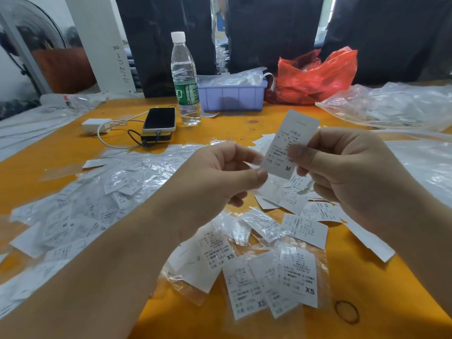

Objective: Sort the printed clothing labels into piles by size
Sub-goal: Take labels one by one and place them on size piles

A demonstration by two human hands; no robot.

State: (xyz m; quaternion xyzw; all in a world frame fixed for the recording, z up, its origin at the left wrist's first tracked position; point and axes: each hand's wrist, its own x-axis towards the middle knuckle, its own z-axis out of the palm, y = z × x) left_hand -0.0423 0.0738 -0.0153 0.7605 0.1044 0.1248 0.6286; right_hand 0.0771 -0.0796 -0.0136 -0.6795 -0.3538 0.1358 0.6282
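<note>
My right hand [342, 165] pinches a white printed label [291, 140] marked M and holds it up above the orange table [215, 128]. My left hand [220, 177] pinches a thin clear plastic sleeve at the label's lower left edge. Below my hands lies a group of labels marked XS [298, 277], some in clear sleeves. A wide heap of labels in clear sleeves [97, 199] spreads across the left of the table. More loose labels [305, 226] lie under and between my hands.
A water bottle [184, 79], a phone on a power bank [159, 119] with a charger cable, a purple bin [232, 94] and a red plastic bag [315, 77] stand at the back. Clear bags [396, 106] lie at the right. A rubber band [346, 311] lies at the front right.
</note>
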